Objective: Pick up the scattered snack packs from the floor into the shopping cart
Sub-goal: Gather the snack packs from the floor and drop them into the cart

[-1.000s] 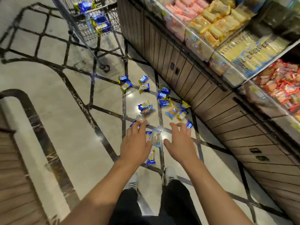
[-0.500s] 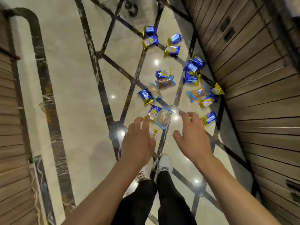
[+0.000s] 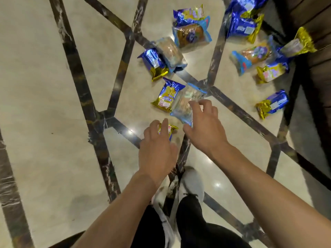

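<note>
Several snack packs in blue, gold and clear wrappers lie scattered on the pale marble floor [image 3: 53,86]. My left hand [image 3: 157,151] hovers with spread fingers over a small gold-ended pack [image 3: 172,128], its fingertips covering most of it. My right hand [image 3: 206,129] curls over a clear blue-edged pack [image 3: 186,101], index finger on top and thumb at its near edge; the pack still lies on the floor. A blue and gold pack [image 3: 166,97] lies against that clear pack's left side. The shopping cart is out of view.
More packs lie farther out: a clear one [image 3: 170,51], a cake pack [image 3: 191,33], blue ones [image 3: 241,27] and a gold-ended one [image 3: 272,103] at right. A dark wooden cabinet base [image 3: 318,24] borders the right side. My white shoes [image 3: 191,183] stand below my hands.
The view has tilted down and closer, and the cart and shelves have left the frame. Both hands have dropped nearer the floor, onto the nearest packs.
</note>
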The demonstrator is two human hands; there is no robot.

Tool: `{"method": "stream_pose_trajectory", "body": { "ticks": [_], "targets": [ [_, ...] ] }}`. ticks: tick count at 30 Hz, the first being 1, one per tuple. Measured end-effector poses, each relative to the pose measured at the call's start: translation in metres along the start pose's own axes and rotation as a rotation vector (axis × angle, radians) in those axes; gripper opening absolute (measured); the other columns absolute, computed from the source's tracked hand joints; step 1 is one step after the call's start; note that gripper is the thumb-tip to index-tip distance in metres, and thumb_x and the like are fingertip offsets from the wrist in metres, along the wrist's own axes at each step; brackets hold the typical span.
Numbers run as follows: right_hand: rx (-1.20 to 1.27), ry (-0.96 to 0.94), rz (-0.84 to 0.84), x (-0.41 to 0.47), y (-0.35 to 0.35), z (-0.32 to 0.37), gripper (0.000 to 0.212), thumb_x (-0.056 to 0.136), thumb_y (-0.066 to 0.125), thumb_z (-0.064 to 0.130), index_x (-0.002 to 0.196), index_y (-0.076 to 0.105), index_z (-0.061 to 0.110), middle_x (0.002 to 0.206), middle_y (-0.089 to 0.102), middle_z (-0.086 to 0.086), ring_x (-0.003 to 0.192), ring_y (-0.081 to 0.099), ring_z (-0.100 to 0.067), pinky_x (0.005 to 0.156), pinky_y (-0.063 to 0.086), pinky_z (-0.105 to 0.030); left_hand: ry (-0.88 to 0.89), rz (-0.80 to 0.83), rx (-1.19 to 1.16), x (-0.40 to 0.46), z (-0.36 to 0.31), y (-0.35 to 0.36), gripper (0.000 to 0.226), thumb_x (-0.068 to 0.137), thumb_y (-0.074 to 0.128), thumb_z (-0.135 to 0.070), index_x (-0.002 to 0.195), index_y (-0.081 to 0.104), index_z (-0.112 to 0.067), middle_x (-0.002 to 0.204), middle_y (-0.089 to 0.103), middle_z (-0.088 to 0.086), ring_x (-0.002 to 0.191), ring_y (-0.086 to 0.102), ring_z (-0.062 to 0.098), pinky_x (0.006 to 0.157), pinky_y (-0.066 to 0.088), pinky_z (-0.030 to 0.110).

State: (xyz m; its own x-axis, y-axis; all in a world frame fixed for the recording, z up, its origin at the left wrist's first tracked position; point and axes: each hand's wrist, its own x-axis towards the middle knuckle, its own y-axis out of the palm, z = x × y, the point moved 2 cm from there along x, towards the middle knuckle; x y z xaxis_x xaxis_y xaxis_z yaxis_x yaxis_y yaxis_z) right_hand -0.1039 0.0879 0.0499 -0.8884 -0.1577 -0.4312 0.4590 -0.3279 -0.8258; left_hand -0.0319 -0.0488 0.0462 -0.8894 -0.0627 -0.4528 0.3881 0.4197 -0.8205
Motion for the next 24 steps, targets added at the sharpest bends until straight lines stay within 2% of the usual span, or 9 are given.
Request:
{"method": "stream_pose_trajectory", "body": {
  "ticks": [4, 7, 10, 15, 20, 24],
  "targets": [
    [-0.047, 0.007, 0.005, 0.054, 0.058, -0.028, 0.066, 0.087, 0.062, 0.035, 0.146, 0.034, 0.025, 0.15, 0.024, -0.01, 0.131, 0.028, -0.036, 0.089, 0.05, -0.052, 0.008, 0.025, 0.065, 0.044, 0.028, 0.072, 0.073, 0.091, 0.056, -0.036, 0.153, 0.022, -0.02, 0.156, 0.021, 0.009, 0.139, 0.025, 0.032, 0.106, 0.039, 0.046],
    [-0.066, 0.046, -0.017, 0.088, 0.09, -0.046, 0.072, 0.087, 0.063, 0.048, 0.149, 0.03, 0.032, 0.156, 0.016, -0.007, 0.138, 0.019, -0.037, 0.099, 0.042, -0.059, 0.029, 0.07, 0.174, 0.065, 0.046, 0.112, 0.079, 0.089, 0.056, -0.047, 0.153, 0.016, -0.026, 0.158, 0.015, 0.005, 0.142, 0.018, 0.032, 0.106, 0.036, 0.044],
    [-0.047, 0.079, -0.099, 0.117, 0.108, -0.057, 0.078, 0.083, 0.065, 0.047, 0.15, 0.026, 0.033, 0.158, 0.011, -0.005, 0.141, 0.014, -0.036, 0.102, 0.035, -0.065, 0.05, 0.097, 0.249, 0.077, 0.058, 0.139, 0.081, 0.087, 0.057, -0.051, 0.152, 0.014, -0.03, 0.157, 0.012, 0.002, 0.142, 0.016, 0.032, 0.105, 0.035, 0.044],
    [-0.028, 0.117, -0.14, 0.147, 0.129, -0.067, 0.084, 0.084, 0.064, 0.045, 0.153, 0.019, 0.029, 0.157, 0.015, -0.006, 0.142, 0.013, -0.037, 0.101, 0.036, -0.065, 0.076, 0.043, 0.179, 0.094, 0.066, 0.157, 0.067, 0.091, 0.057, -0.032, 0.148, 0.023, -0.028, 0.156, 0.016, 0.001, 0.135, 0.023, 0.03, 0.098, 0.044, 0.042],
    [-0.008, 0.12, -0.159, 0.153, 0.138, -0.065, 0.079, 0.082, 0.066, 0.036, 0.149, 0.027, 0.021, 0.151, 0.023, -0.008, 0.139, 0.018, -0.036, 0.093, 0.047, -0.058, 0.066, -0.024, 0.113, 0.104, 0.068, 0.154, 0.062, 0.088, 0.061, -0.023, 0.144, 0.034, -0.02, 0.148, 0.028, 0.003, 0.127, 0.034, 0.032, 0.091, 0.049, 0.042],
    [-0.001, 0.083, -0.187, 0.157, 0.136, -0.056, 0.078, 0.076, 0.069, 0.026, 0.143, 0.033, 0.008, 0.143, 0.034, -0.011, 0.134, 0.025, -0.034, 0.095, 0.046, -0.05, 0.013, -0.07, 0.048, 0.115, 0.069, 0.151, 0.066, 0.08, 0.064, -0.013, 0.14, 0.036, -0.014, 0.143, 0.036, 0.004, 0.126, 0.037, 0.03, 0.088, 0.05, 0.045]
  ]
}}
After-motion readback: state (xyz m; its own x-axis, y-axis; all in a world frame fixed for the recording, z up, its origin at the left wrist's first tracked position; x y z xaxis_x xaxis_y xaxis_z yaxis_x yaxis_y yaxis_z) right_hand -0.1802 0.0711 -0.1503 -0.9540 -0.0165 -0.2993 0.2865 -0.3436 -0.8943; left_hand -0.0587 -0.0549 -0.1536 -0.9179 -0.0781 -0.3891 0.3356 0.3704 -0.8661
